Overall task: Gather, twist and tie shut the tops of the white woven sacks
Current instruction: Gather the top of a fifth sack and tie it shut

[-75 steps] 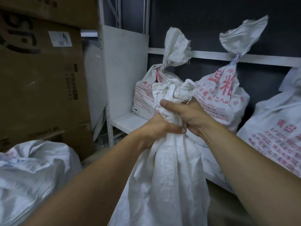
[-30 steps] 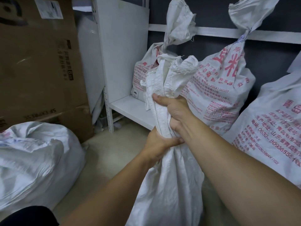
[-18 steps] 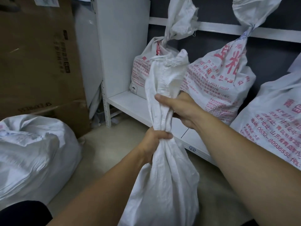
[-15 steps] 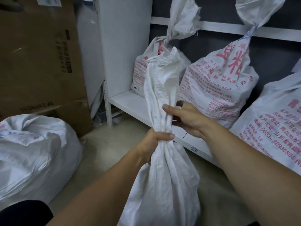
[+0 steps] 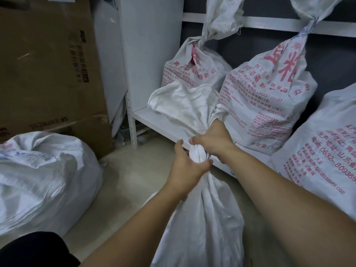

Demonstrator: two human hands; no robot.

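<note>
Item: plain white sack (image 5: 202, 228), upright on floor (image 5: 125, 180) before the shelf (image 5: 146, 116). Left hand (image 5: 189, 168) curled tight round the gathered neck, probably pinning the twist; right hand (image 5: 213, 139) clenched just above, likely to wind it. Top (image 5: 183, 105) flares loose (no tie visible). 2 printed sacks (image 5: 269, 89) behind, tied.

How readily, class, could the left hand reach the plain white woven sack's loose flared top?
Probably yes: the left hand grips the twisted neck just below that flared top, though the right hand grips between.
</note>
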